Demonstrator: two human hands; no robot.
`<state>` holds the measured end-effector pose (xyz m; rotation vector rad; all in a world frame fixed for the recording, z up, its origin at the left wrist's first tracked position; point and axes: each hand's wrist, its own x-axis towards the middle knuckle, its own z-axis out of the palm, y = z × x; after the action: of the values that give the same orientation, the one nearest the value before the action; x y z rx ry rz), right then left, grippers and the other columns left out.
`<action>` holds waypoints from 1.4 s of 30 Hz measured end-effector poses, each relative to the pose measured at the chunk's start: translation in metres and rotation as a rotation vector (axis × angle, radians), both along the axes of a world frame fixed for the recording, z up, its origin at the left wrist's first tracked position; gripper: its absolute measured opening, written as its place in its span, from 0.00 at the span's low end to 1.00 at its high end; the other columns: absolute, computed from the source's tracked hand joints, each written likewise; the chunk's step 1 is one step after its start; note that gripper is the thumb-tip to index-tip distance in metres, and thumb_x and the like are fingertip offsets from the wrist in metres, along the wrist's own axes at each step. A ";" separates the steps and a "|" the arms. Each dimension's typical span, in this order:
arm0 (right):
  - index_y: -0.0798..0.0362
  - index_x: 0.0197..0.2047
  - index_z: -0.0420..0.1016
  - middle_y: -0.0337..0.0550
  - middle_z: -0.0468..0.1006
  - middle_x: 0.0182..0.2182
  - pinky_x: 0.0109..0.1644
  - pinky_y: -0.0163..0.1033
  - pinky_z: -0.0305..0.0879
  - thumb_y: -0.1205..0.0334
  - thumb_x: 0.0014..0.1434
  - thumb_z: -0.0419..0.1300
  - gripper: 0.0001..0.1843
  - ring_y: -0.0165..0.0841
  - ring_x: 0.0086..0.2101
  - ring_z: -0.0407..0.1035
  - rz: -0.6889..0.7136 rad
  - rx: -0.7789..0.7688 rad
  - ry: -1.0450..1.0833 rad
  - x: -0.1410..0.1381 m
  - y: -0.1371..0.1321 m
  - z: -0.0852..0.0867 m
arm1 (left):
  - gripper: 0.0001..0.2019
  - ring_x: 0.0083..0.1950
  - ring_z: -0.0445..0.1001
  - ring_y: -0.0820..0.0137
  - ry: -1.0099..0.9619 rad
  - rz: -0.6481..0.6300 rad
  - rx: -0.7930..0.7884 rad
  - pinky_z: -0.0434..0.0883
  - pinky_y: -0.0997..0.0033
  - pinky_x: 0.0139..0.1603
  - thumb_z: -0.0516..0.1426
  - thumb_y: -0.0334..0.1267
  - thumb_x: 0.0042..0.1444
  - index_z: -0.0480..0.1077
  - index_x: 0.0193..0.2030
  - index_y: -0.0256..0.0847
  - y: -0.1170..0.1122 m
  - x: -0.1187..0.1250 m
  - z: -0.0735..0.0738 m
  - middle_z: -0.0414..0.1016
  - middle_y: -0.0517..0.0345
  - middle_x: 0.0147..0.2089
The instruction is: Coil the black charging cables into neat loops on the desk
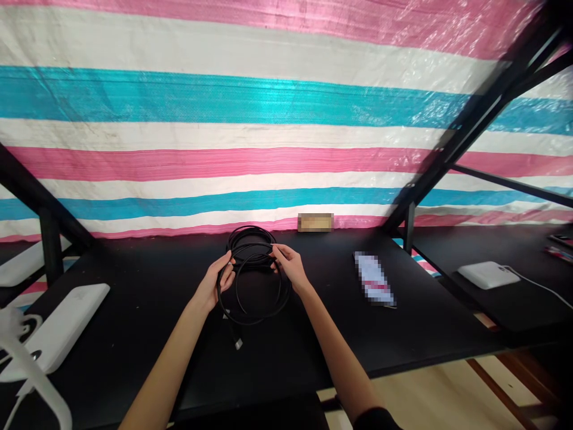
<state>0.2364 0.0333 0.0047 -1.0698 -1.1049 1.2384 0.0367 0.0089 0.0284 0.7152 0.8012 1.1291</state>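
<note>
Between my two hands a black cable is held in loose loops above the black table. My left hand pinches the loops on their left side, fingers closed round them. On the right side, my right hand grips the same loops between thumb and fingers. One end of the cable, a plug with a silvery metal tip, hangs below my left hand. Just behind the held loops lies another coil of black cable on the table, partly hidden by the held loops and my hands.
A phone-like item, blurred out, lies to the right. White devices stand at left and far right, with white cords. A small blurred box sits at the back. Black metal struts slant before a striped sheet.
</note>
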 end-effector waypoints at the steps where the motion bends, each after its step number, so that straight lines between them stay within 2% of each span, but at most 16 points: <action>1: 0.53 0.42 0.74 0.42 0.76 0.32 0.23 0.32 0.63 0.47 0.49 0.62 0.21 0.27 0.23 0.68 -0.018 0.008 -0.009 -0.001 0.000 0.000 | 0.16 0.10 0.46 0.82 -0.023 -0.012 -0.008 0.44 0.80 0.11 0.59 0.48 0.52 0.68 0.25 0.36 0.000 -0.001 0.000 0.48 0.70 0.07; 4: 0.54 0.41 0.75 0.43 0.75 0.32 0.30 0.35 0.66 0.50 0.47 0.64 0.20 0.30 0.29 0.69 -0.178 0.086 -0.084 -0.002 0.002 0.000 | 0.15 0.10 0.47 0.82 -0.076 -0.030 -0.020 0.45 0.80 0.11 0.59 0.47 0.51 0.68 0.25 0.36 0.000 -0.002 0.000 0.49 0.70 0.07; 7: 0.55 0.37 0.76 0.42 0.75 0.30 0.35 0.36 0.65 0.52 0.46 0.65 0.17 0.31 0.31 0.69 -0.342 0.181 -0.154 -0.002 0.003 0.000 | 0.14 0.10 0.48 0.82 -0.076 -0.014 -0.010 0.46 0.81 0.11 0.60 0.46 0.51 0.68 0.25 0.36 -0.002 -0.002 0.003 0.51 0.69 0.08; 13: 0.53 0.31 0.76 0.43 0.76 0.31 0.39 0.39 0.62 0.52 0.50 0.62 0.13 0.34 0.35 0.69 -0.346 0.241 -0.207 -0.004 -0.003 0.004 | 0.14 0.13 0.48 0.83 -0.069 0.013 0.010 0.49 0.81 0.13 0.61 0.44 0.50 0.67 0.24 0.35 -0.004 0.001 0.007 0.51 0.70 0.10; 17: 0.51 0.28 0.74 0.43 0.74 0.31 0.40 0.40 0.62 0.51 0.50 0.62 0.12 0.35 0.36 0.67 -0.386 0.308 -0.251 -0.006 -0.008 0.010 | 0.12 0.20 0.58 0.81 -0.109 0.043 0.043 0.60 0.82 0.22 0.63 0.41 0.48 0.68 0.25 0.34 -0.003 0.005 0.007 0.54 0.68 0.14; 19: 0.52 0.26 0.73 0.42 0.73 0.27 0.36 0.39 0.62 0.49 0.50 0.62 0.14 0.34 0.31 0.66 -0.301 0.279 -0.183 -0.008 -0.010 0.014 | 0.12 0.23 0.61 0.79 -0.110 0.047 0.053 0.64 0.81 0.27 0.63 0.42 0.47 0.70 0.27 0.34 -0.002 0.007 0.005 0.56 0.67 0.16; 22: 0.53 0.27 0.76 0.42 0.73 0.24 0.30 0.38 0.62 0.49 0.51 0.62 0.15 0.32 0.27 0.65 -0.053 0.211 -0.113 -0.012 -0.015 0.018 | 0.12 0.24 0.60 0.80 -0.096 0.054 0.064 0.64 0.82 0.28 0.63 0.43 0.48 0.70 0.29 0.34 -0.001 0.008 0.002 0.59 0.66 0.18; 27: 0.52 0.43 0.78 0.46 0.77 0.38 0.30 0.35 0.63 0.53 0.52 0.62 0.18 0.33 0.34 0.70 0.392 0.141 -0.135 -0.022 -0.027 0.023 | 0.13 0.23 0.59 0.82 -0.044 0.050 0.049 0.62 0.83 0.25 0.63 0.44 0.48 0.70 0.29 0.35 -0.003 0.009 0.002 0.60 0.66 0.21; 30: 0.52 0.48 0.75 0.45 0.77 0.38 0.35 0.35 0.65 0.56 0.49 0.65 0.22 0.33 0.36 0.71 0.568 0.127 -0.145 -0.025 -0.033 0.025 | 0.16 0.22 0.60 0.82 0.002 0.086 0.004 0.62 0.83 0.23 0.65 0.46 0.44 0.70 0.29 0.35 -0.005 0.010 0.006 0.60 0.67 0.21; 37: 0.49 0.57 0.65 0.44 0.78 0.37 0.35 0.35 0.65 0.57 0.44 0.69 0.36 0.32 0.35 0.72 0.644 0.103 -0.221 -0.024 -0.037 0.025 | 0.17 0.21 0.60 0.83 -0.026 0.155 -0.003 0.62 0.84 0.21 0.67 0.45 0.40 0.71 0.30 0.34 -0.004 0.013 0.004 0.60 0.67 0.22; 42: 0.48 0.51 0.67 0.40 0.73 0.35 0.34 0.33 0.64 0.55 0.44 0.69 0.30 0.29 0.33 0.68 0.600 0.181 -0.311 -0.031 -0.041 0.020 | 0.15 0.23 0.64 0.82 -0.010 0.226 -0.054 0.65 0.83 0.23 0.67 0.43 0.40 0.71 0.31 0.35 -0.002 0.014 -0.003 0.68 0.64 0.26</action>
<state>0.2058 -0.0081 0.0248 -0.8315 -1.8335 1.4186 0.0503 0.0073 0.0258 0.5835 0.9175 1.3070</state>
